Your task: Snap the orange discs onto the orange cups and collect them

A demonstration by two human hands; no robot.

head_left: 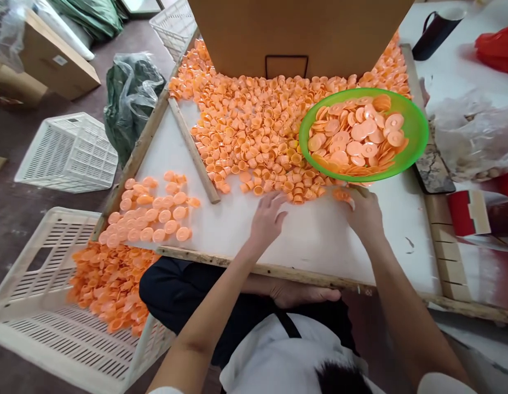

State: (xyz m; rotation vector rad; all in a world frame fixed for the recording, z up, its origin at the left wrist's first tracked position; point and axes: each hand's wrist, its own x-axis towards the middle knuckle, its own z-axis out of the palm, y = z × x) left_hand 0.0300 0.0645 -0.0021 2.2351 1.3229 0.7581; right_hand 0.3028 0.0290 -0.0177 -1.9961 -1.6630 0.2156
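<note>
Tabletop [311, 235] bears orange cups [254, 126] (crates [57, 150] on dark floor [16, 219])

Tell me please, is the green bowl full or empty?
Not empty: the green bowl holds many overlapping orange discs, spread across its inside. How deep they lie, I cannot tell.

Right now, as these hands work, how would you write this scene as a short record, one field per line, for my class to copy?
Left hand: loosely open at the near edge of the orange cups
Right hand: below the green bowl in the picture, orange pieces at its fingers; grip unclear
Bowl contents: flat discs
Loose discs: on the white table, left
Divider: wooden stick between loose discs and cups
</note>
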